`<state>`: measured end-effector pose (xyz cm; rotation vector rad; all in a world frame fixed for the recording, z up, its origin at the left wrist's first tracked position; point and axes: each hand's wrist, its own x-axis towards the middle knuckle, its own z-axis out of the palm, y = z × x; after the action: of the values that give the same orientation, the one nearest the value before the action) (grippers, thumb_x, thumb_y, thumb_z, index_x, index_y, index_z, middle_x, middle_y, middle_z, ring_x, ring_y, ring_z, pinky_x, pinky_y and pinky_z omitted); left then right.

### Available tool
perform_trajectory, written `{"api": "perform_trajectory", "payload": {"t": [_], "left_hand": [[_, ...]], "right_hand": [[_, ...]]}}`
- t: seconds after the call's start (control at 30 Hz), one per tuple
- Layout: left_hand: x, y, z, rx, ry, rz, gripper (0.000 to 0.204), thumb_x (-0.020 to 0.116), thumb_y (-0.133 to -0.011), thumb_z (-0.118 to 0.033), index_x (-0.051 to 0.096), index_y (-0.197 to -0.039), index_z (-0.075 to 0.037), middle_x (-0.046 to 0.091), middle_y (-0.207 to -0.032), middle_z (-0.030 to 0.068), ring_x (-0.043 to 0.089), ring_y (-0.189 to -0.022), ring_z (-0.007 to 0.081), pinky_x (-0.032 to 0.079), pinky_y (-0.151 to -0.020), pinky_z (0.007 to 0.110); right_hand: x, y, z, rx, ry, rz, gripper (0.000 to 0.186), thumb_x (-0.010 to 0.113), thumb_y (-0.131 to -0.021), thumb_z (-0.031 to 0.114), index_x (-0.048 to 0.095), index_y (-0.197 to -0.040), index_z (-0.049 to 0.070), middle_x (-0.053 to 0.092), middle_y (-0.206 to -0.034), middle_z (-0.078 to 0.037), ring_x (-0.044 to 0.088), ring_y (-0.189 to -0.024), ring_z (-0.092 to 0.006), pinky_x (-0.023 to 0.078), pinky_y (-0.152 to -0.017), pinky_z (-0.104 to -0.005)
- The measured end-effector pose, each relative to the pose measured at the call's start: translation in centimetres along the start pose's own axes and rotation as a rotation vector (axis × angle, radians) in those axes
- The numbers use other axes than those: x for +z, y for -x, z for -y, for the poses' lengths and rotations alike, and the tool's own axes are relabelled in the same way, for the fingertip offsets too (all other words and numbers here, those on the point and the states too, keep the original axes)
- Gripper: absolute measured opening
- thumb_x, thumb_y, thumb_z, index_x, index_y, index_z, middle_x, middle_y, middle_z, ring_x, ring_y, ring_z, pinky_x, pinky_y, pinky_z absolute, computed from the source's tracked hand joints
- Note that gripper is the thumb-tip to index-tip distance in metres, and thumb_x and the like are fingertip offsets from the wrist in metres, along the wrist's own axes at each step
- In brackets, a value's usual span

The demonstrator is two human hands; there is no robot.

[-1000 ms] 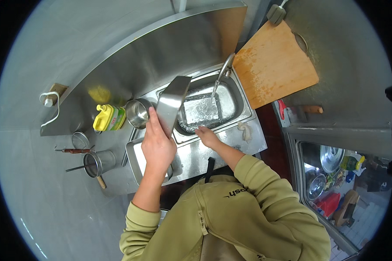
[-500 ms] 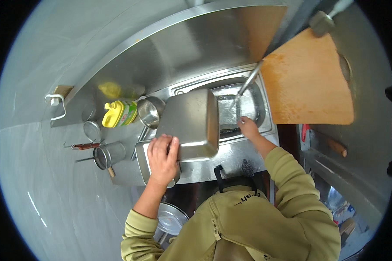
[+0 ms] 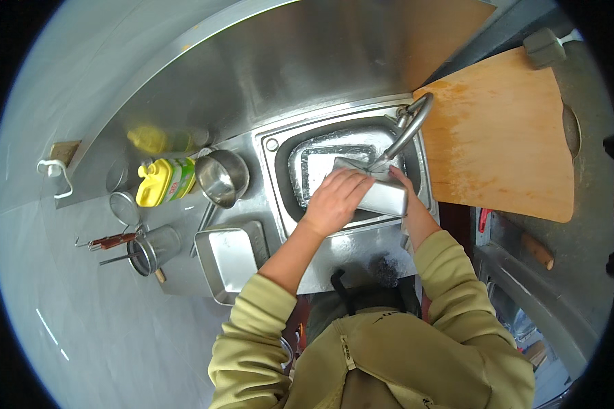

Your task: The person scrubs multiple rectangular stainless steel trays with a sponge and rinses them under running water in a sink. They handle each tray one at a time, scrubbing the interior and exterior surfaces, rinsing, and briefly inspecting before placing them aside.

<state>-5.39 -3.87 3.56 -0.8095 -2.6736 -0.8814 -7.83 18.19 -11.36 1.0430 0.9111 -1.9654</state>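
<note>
Over the sink (image 3: 269, 184), both my hands are on a rectangular stainless steel pan (image 3: 387, 199), which is tilted beneath the curved faucet (image 3: 416, 129). My left hand (image 3: 338, 201) lies over its left side, fingers wrapped across the edge. My right hand (image 3: 413, 194) grips the right end, its fingers partly hidden behind the metal. The faucet's spout ends right at the pan; whether water runs from it I cannot tell. Below, the basin holds water and a shiny rectangular shape (image 3: 314, 167), partly covered by the pan and my left hand.
Left of the sink stand a steel pot (image 3: 222, 178), a yellow jug (image 3: 155, 183), a shallow metal tray (image 3: 228, 259) and a mesh strainer (image 3: 160, 247). A wooden board (image 3: 501, 136) borders the sink on the right. A dark scouring pad (image 3: 383, 269) lies on the front counter edge.
My left hand has moved right, from the counter to the sink. A large steel pan no longer covers the left tray and sink edge. My right hand has moved slightly right, onto the pan.
</note>
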Motion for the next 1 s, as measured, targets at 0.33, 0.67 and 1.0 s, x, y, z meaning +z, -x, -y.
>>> {"api": "perform_trajectory", "payload": {"t": [0.33, 0.67, 1.0], "left_hand": [[5.2, -4.2, 0.1, 0.079, -0.006, 0.11, 0.045, 0.066, -0.065, 0.0, 0.064, -0.109, -0.007, 0.063, -0.116, 0.0095, 0.058, -0.114, 0.0267, 0.039, -0.108, 0.046], [-2.6, -0.2, 3.2, -0.218, -0.298, 0.152, 0.051, 0.055, -0.076, 0.002, 0.06, -0.126, -0.007, 0.062, -0.119, 0.0099, 0.057, -0.11, 0.0276, 0.04, -0.097, 0.042], [-15.0, 16.9, -0.9, -0.895, -0.201, -0.678, 0.055, 0.043, -0.084, 0.015, 0.047, -0.137, 0.003, 0.054, -0.129, 0.0162, 0.052, -0.121, 0.0282, 0.042, -0.105, 0.039]], "right_hand": [[-6.5, -5.0, 1.5, -0.029, -0.208, 0.292, 0.053, 0.057, -0.094, 0.045, 0.06, -0.121, 0.001, 0.07, -0.106, -0.015, 0.069, -0.094, -0.0261, 0.056, -0.082, -0.0379], [1.7, -7.4, -1.4, -0.118, 0.121, 0.128, 0.042, 0.059, -0.096, 0.041, 0.061, -0.118, 0.005, 0.067, -0.103, -0.006, 0.064, -0.092, -0.0189, 0.051, -0.084, -0.0342], [-1.2, -7.4, -4.4, -0.272, 1.539, -0.528, 0.038, 0.057, -0.091, 0.035, 0.057, -0.111, 0.002, 0.063, -0.116, -0.023, 0.06, -0.111, -0.0401, 0.047, -0.093, -0.0513]]}}
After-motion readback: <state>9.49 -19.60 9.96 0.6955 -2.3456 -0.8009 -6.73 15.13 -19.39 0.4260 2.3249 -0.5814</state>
